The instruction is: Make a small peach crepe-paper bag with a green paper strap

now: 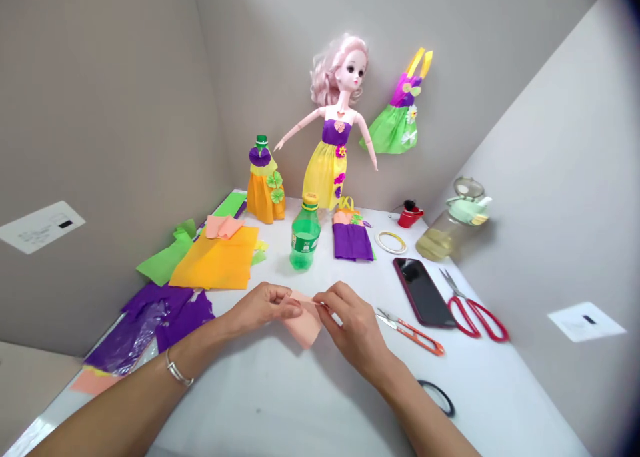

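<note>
A small peach piece of fabric or paper [304, 325] hangs between my two hands above the white table. My left hand [265, 305] pinches its upper left edge between thumb and fingers. At the upper right edge, my right hand [350, 320] closes thumb and fingers on the same piece. Just beyond my hands stands a green plastic bottle [305, 237] with a yellow cap. Orange snips [413, 334] lie right beside my right hand.
Orange sheets [215, 264], green sheets [167, 257] and purple sheets [130, 330] lie left. A doll [335, 130] and a dressed bottle [266, 190] are behind. On the right are a phone [423, 290], red-handled scissors [475, 310], a jar [443, 234] and a black ring [447, 402].
</note>
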{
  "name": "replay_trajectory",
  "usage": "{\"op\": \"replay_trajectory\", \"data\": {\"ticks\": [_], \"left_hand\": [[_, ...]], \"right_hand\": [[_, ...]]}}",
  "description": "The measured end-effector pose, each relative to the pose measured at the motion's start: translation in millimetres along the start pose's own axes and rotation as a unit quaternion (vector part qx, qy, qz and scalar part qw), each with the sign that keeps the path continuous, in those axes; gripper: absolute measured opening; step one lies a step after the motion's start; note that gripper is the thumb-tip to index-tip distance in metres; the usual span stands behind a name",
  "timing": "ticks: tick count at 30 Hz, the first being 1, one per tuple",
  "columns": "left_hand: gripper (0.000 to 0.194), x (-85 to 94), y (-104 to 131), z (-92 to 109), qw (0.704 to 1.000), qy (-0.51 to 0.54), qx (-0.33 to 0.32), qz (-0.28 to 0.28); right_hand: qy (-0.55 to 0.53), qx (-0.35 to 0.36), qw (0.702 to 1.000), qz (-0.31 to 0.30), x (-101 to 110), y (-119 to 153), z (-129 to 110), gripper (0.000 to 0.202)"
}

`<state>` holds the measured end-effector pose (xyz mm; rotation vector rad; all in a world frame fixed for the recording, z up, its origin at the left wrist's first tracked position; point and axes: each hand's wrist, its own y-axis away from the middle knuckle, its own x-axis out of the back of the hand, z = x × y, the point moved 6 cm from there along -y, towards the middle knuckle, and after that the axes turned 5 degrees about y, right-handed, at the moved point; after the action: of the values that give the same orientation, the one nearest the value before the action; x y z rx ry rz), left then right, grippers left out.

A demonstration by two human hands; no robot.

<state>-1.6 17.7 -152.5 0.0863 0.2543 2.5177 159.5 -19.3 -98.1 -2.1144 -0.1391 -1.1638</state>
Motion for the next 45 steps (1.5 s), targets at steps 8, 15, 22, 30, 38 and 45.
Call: {"op": "replay_trajectory", "data": {"ticks": [8, 15, 22, 30, 38, 45], "left_hand": [[0.040, -1.0, -2, -3, 1.000, 0.021, 0.020, -0.001], [0.043, -0.5, -2, -8, 0.999, 0.019, 0.023, -0.016], [0.055, 3.3, -3, -5, 1.000, 0.000, 0.019, 0.006], [0.046, 5.4, -3, -12, 0.999, 0.019, 0.032, 0.007], [0.074, 6.8, -4, -11, 0.999, -0.021, 0.014, 0.025], [0.025, 8.0, -2, 2, 0.998, -0.054, -0.006, 0.011]], "right_hand": [[0.168, 0.104, 0.980, 0.014, -4, 4, -13, 0.019], [0.217, 0.162, 0.963, -0.009, -6, 4, -25, 0.022], [0.238, 0.201, 0.950, -0.016, -6, 2, -37, 0.020], [0.252, 0.195, 0.947, -0.043, -12, 3, -35, 0.023], [0.263, 0.204, 0.941, -0.050, -20, 4, -36, 0.024], [0.048, 0.058, 0.989, -0.125, -15, 1, -14, 0.008]]}}
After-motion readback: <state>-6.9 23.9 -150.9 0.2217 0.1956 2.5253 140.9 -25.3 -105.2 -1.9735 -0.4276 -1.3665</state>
